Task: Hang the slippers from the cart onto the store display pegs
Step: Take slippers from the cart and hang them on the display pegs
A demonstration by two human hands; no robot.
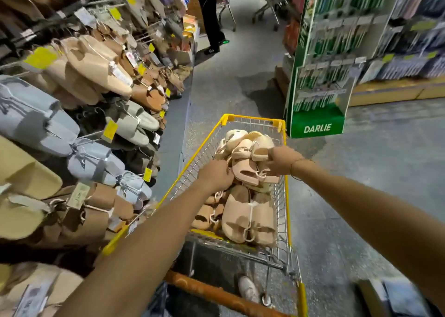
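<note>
- Both arms reach forward and down into the yellow-rimmed wire shopping cart (284, 197), nearly straight at the elbow.
- The left hand (215, 175) lies knuckles-up on the heap of slippers; its fingers are curled down over the pile's left edge, but the tips are hidden, so I cannot tell what they pinch.
- The right hand (282, 160), a thin band at the wrist, has its fingers closed around a cream slipper (261, 148) near the top of the heap, at its right-hand side.
- The task's slippers fill the cart: a pink open-toe pair (246, 169) between the hands, a tan pair (249, 216) nearer the viewer, paler ones at the far end.
- To the left, display pegs (90, 136) with yellow price tags carry hanging grey, beige and brown slippers.
- A green Darlie stand (317, 121) stands beyond the cart on the right.
</note>
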